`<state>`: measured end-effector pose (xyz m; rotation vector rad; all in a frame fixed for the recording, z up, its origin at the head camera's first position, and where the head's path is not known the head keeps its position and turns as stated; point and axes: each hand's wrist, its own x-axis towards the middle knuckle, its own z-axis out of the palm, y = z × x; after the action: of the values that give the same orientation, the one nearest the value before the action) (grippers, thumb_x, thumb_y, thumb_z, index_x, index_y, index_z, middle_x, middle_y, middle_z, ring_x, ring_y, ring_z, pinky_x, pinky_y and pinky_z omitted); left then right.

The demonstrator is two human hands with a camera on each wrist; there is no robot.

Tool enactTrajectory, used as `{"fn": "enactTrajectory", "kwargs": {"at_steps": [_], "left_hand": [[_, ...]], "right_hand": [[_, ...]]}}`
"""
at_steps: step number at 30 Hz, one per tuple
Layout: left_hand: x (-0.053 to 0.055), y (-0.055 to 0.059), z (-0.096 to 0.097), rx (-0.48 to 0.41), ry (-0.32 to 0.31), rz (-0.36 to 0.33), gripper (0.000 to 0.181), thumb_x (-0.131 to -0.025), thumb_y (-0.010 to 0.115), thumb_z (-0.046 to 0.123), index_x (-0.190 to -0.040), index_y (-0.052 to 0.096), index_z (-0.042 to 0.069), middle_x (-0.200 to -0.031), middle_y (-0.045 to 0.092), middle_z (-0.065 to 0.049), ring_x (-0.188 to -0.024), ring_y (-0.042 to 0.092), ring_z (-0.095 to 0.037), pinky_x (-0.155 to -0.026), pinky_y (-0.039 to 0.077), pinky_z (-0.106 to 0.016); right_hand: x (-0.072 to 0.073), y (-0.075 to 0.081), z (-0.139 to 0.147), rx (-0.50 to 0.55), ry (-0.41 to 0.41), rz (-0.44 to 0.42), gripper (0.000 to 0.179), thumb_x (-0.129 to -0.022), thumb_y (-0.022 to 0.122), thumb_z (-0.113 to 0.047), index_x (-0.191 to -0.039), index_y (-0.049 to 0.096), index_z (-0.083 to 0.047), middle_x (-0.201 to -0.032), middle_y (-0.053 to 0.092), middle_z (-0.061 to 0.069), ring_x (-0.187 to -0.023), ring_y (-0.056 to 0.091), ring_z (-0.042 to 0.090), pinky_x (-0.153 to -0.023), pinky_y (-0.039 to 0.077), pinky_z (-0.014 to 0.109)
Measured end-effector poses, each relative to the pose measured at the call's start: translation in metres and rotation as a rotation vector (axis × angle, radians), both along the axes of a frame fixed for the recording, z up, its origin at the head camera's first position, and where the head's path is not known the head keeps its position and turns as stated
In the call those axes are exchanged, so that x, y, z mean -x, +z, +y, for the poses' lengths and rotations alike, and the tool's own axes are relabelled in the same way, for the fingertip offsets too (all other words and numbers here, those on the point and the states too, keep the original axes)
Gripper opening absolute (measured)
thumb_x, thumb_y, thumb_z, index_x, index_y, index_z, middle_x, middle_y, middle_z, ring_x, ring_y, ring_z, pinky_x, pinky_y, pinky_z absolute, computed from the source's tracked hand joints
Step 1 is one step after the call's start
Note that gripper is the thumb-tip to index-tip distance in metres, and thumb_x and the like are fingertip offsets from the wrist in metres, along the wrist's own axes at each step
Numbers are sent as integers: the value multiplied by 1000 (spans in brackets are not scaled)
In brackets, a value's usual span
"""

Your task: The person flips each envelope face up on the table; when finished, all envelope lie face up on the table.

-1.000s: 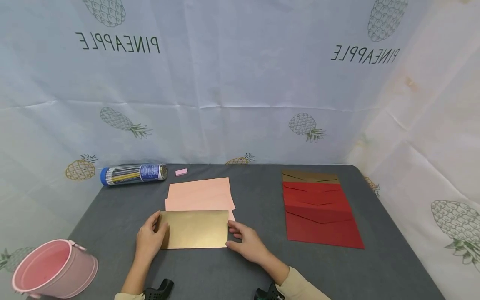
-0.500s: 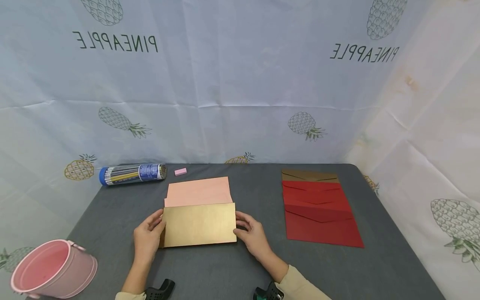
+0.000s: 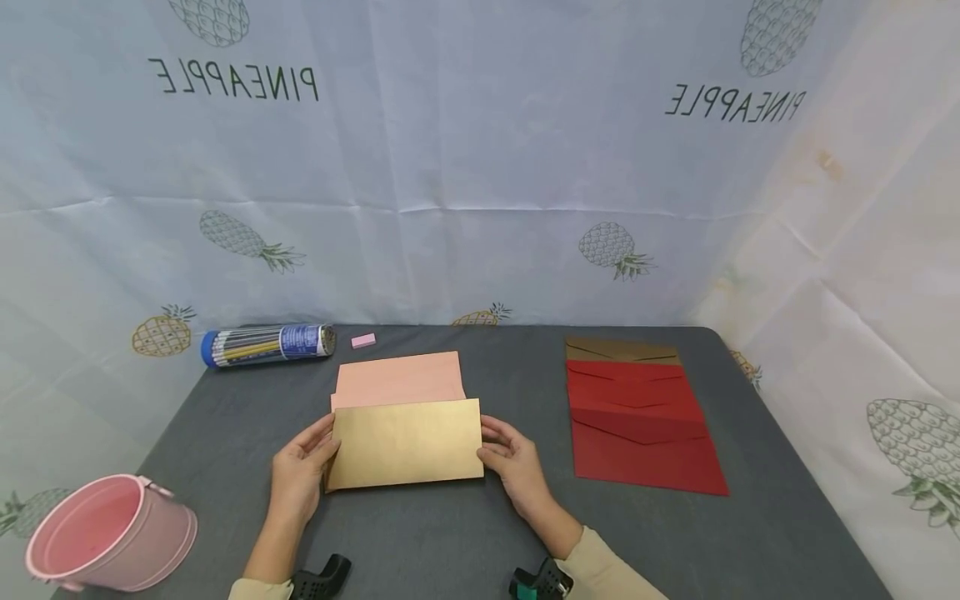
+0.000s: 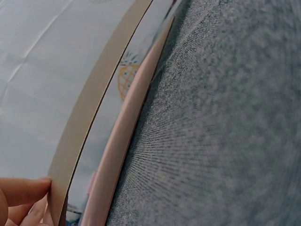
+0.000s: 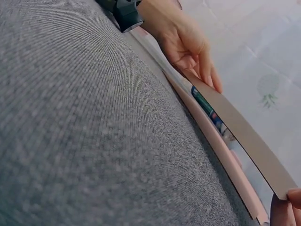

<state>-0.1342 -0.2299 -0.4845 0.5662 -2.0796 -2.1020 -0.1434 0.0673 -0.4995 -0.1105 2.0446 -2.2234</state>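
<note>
Gold paper pinched at both ends, raised by pink paper
Head: left hand and right hand each pinch a short edge; uneven pull might skew the sheet or slip it free. Left wrist: a gap, hidden from the head view, shows it held off the pink paper; its seeming bow suggests squeezing inward could crease it. Right wrist: both hands appear together, where the left wrist catches just one

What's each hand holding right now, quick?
Left hand: closed, pinching the left end of the gold paper rectangle.
Right hand: closed, pinching the right end of the same gold paper rectangle.
</note>
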Motion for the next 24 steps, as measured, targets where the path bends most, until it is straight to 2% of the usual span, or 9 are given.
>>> {"fn": "enactTrajectory", "kwargs": {"at_steps": [5,9,13,16,18,20,23,24], "left_hand": [[-1,0,0,-39,9,30,43,-91,59,1,-134,52,2,-105,61,14,-97,61,5,-81,51,-12],[-2,2,0,-44,-7,40,44,-92,60,4,-135,51,2,-106,61,14,-98,60,5,-81,51,-12],[2,7,3,-52,-21,46,45,-93,60,7,-136,50,4,-116,59,7,-102,59,4,-84,50,-12],[13,15,13,-69,-19,83,44,-93,57,2,-136,49,2,-129,56,-6,-111,57,-3,-87,48,-11],[22,22,25,-60,-16,138,46,-93,55,-2,-138,46,-1,-138,49,-15,-122,53,-12,-92,46,-13],[29,34,40,-45,14,212,51,-91,55,-6,-140,41,-5,-146,39,-20,-134,42,-20,-102,40,-19],[32,53,68,33,75,369,57,-88,55,-10,-142,34,-10,-153,25,-22,-143,23,-30,-114,26,-34],[31,58,78,63,89,413,59,-88,56,-9,-142,33,-9,-154,24,-20,-143,22,-30,-114,26,-37]], "right_hand": [[1,-1,1,20,8,-3,51,-84,66,3,-131,49,8,-121,58,28,-102,65,20,-80,54,21],[1,1,2,43,14,-29,52,-84,68,-1,-130,49,11,-122,58,29,-100,65,15,-80,54,20],[5,8,5,89,4,-66,51,-83,68,-1,-130,50,8,-121,61,23,-94,65,9,-76,55,23],[11,19,10,141,-31,-71,49,-83,66,2,-129,51,7,-116,65,15,-90,65,8,-74,55,23],[15,28,14,181,-66,-58,48,-84,65,4,-129,51,7,-112,66,9,-90,65,8,-73,54,23],[18,38,18,212,-107,-34,47,-84,64,6,-130,51,8,-108,66,4,-90,64,8,-73,54,22],[20,53,21,225,-171,19,47,-85,62,7,-130,50,8,-104,64,0,-90,63,8,-73,54,19],[20,57,22,227,-193,41,46,-85,62,7,-130,50,8,-103,63,-1,-91,62,8,-74,54,19]]}}
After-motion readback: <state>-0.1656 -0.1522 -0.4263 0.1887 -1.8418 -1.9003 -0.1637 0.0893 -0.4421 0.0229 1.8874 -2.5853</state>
